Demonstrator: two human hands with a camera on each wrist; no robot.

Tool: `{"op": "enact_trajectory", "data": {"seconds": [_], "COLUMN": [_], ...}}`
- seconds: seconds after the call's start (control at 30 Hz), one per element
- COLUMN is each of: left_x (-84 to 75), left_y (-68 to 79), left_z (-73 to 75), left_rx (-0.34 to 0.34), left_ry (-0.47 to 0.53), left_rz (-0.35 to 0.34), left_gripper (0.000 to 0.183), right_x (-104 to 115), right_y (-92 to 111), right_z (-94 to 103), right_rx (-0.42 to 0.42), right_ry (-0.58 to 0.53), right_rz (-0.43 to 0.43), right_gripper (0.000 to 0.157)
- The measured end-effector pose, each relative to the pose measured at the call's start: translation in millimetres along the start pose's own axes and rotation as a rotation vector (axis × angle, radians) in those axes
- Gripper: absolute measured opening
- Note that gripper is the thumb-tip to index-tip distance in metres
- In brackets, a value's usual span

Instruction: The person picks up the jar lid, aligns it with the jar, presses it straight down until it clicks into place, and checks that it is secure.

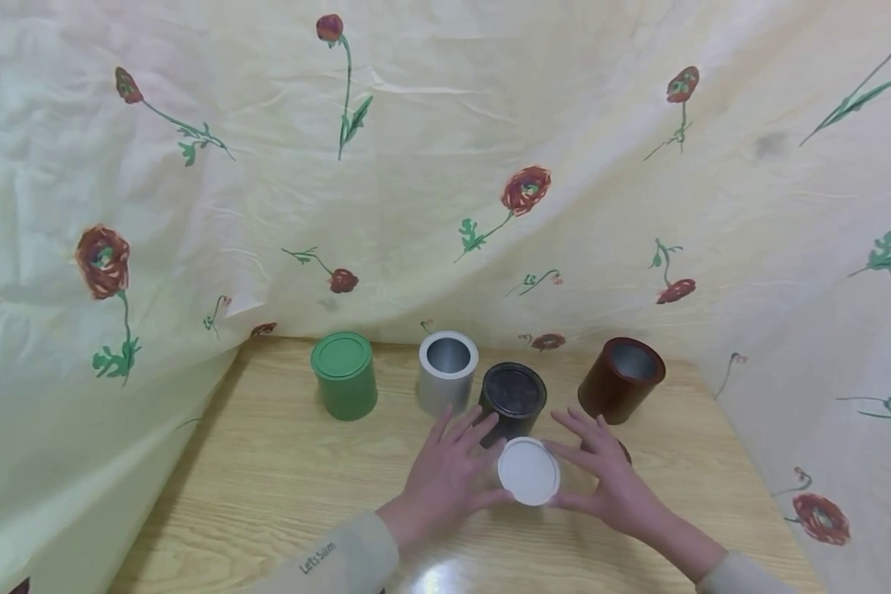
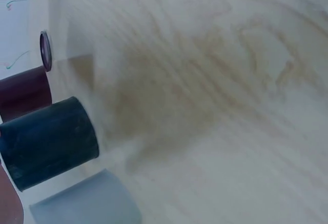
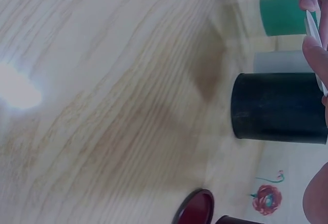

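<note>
A round white lid [image 1: 529,472] is held up over the wooden table in front of the black can. My left hand [image 1: 451,472] pinches its left edge between thumb and index finger, the other fingers spread. From the other side, my right hand [image 1: 610,483] grips the right edge with thumb and index finger. In the right wrist view the lid [image 3: 311,29] appears edge-on between fingertips. Just beyond the hands stands the black can [image 1: 515,392], its lid on. Behind it to the left, a white can [image 1: 445,396] shows an uncovered, hollow top.
A green can [image 1: 345,388] with its lid on stands at the back left. At the back right is an open dark red can [image 1: 610,388]. A dark red lid [image 3: 199,209] lies nearer, mostly behind my right hand. Flowered cloth [image 1: 416,206] hangs around the table [image 1: 282,478].
</note>
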State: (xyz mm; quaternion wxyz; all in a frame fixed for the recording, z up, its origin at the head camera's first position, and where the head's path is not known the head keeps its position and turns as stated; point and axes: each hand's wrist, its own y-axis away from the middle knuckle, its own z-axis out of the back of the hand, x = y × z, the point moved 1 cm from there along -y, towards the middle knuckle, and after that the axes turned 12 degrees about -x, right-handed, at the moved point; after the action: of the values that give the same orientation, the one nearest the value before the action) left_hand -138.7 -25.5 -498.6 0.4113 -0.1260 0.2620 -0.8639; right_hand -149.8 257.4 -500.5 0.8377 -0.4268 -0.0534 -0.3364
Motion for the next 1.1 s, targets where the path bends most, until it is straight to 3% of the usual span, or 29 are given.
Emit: {"op": "enact_trajectory", "data": {"seconds": [0.23, 0.5, 0.8, 1.1], "left_x": [10.2, 23.2, 41.8, 63.8], "left_y": [-10.3, -16.8, -23.6, -29.8], "left_z": [13.4, 25.1, 40.2, 53.6], "left_rx": [-0.078, -0.074, -0.083, -0.113], "left_ry": [-0.035, -0.06, -0.029, -0.011], "left_rz": [-0.067, -0.088, -0.074, -0.06], "left_gripper": [0.073, 0.074, 0.073, 0.069], "right_x": [4, 9, 13, 13], "right_y": [-12, -27, -51, -75], "right_z": [3.0, 2.6, -3.0, -11.5], "right_rx": [-0.053, -0.064, -0.066, 0.008], "right_ry": [0.008, 0.03, 0.029, 0.027], "right_rz": [0.055, 0.052, 0.068, 0.011], "right_gripper": [0.071, 0.071, 0.071, 0.074]}}
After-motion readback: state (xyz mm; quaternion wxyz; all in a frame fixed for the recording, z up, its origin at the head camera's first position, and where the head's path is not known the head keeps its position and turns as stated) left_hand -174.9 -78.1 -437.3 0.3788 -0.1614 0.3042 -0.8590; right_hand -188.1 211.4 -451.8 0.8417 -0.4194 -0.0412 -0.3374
